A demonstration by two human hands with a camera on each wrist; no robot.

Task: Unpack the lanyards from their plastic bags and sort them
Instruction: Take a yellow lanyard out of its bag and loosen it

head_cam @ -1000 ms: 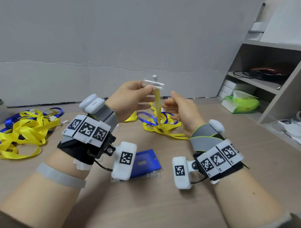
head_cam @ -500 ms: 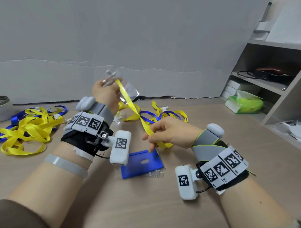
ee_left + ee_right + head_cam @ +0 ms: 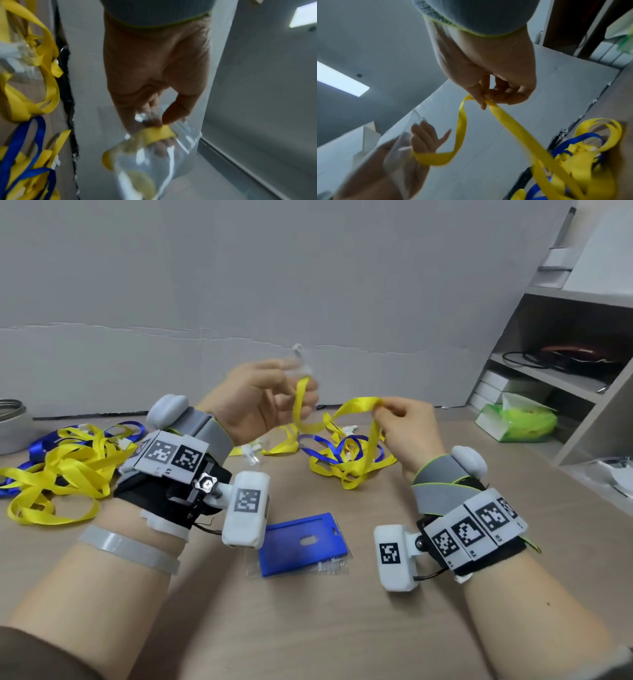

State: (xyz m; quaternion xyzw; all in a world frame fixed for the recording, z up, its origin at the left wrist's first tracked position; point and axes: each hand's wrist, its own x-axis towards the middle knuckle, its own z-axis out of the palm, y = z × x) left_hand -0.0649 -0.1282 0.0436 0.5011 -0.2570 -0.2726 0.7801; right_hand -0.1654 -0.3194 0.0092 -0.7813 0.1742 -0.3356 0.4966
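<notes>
A yellow lanyard (image 3: 356, 405) hangs in the air between my hands above the table. My left hand (image 3: 260, 402) is raised and holds a clear plastic bag (image 3: 154, 162) with one end of the strap (image 3: 157, 133) in it, thumb pressed on top. My right hand (image 3: 404, 419) pinches the strap (image 3: 488, 101) further along between thumb and forefinger. From there the strap drops to a tangle of yellow and blue lanyards (image 3: 346, 453) on the table behind my hands.
A second heap of yellow and blue lanyards (image 3: 58, 470) lies at the left. A blue badge holder in a clear bag (image 3: 298, 546) lies between my wrists. A metal container (image 3: 13, 422) stands far left. Shelves with a green tissue pack (image 3: 517, 422) stand at the right.
My left hand with the bag swung left and came back toward the centre. My right hand gripped the strap, pulled it down toward me, then rose again, drawing more lanyard out.
</notes>
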